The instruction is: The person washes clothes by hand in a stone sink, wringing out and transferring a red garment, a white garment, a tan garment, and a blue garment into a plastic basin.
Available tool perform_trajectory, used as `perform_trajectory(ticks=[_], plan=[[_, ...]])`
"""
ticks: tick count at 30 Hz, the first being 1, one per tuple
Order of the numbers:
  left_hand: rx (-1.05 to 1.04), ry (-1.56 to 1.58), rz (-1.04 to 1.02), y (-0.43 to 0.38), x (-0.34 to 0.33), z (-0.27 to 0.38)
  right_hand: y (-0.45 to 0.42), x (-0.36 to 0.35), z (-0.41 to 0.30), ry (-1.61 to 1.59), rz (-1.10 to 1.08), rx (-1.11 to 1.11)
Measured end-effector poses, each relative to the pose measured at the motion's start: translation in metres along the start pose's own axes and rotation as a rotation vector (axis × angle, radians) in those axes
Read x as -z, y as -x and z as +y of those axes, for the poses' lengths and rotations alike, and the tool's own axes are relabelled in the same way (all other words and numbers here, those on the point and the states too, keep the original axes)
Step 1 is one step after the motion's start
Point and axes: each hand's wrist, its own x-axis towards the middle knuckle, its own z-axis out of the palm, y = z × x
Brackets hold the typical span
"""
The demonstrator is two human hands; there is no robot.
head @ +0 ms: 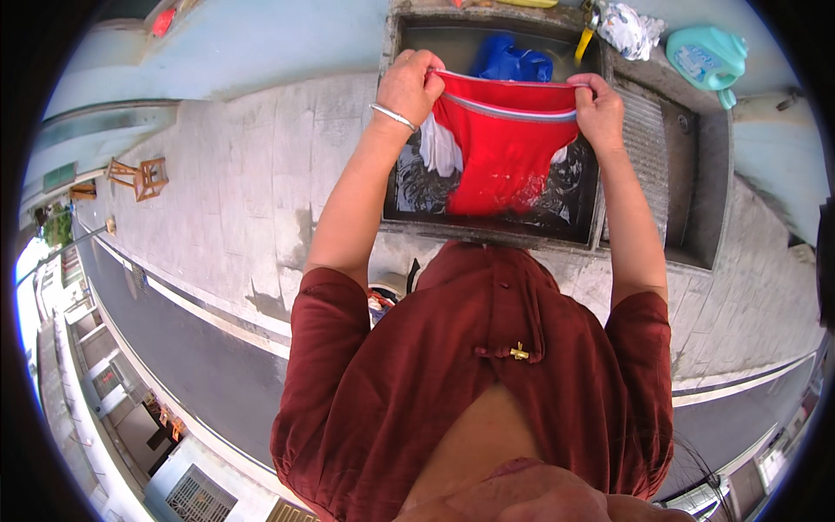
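Observation:
A red garment (505,150) with a grey and white striped waistband hangs stretched between my two hands, its lower part in the water of a stone sink basin (595,209). My left hand (408,88), with a silver bangle at the wrist, pinches one end of the waistband. At the other end, my right hand (598,111) grips the band. White cloth (440,147) shows beside and behind the red garment, partly hidden by it. A blue thing (512,60), perhaps plastic or cloth, lies in the water beyond the waistband.
Right of the basin are a ribbed washboard slab (644,150) and a second trough (714,189). A tap (590,19), a crumpled patterned bag (629,31) and a teal detergent jug (708,59) stand along the back. Below the basin's left side sits a container of clothes (380,303); a wooden stool (150,179) stands far left.

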Motion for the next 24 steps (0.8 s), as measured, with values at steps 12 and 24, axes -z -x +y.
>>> perform_trajectory(ticks=[12, 24], plan=[[0.028, -0.203, -0.188, 0.028, 0.001, 0.02, 0.031, 0.005, 0.016, -0.122, -0.129, -0.02], [0.401, -0.417, -0.982, 0.145, -0.154, -0.064, 0.137, -0.089, 0.136, 0.436, -0.568, -0.119]])
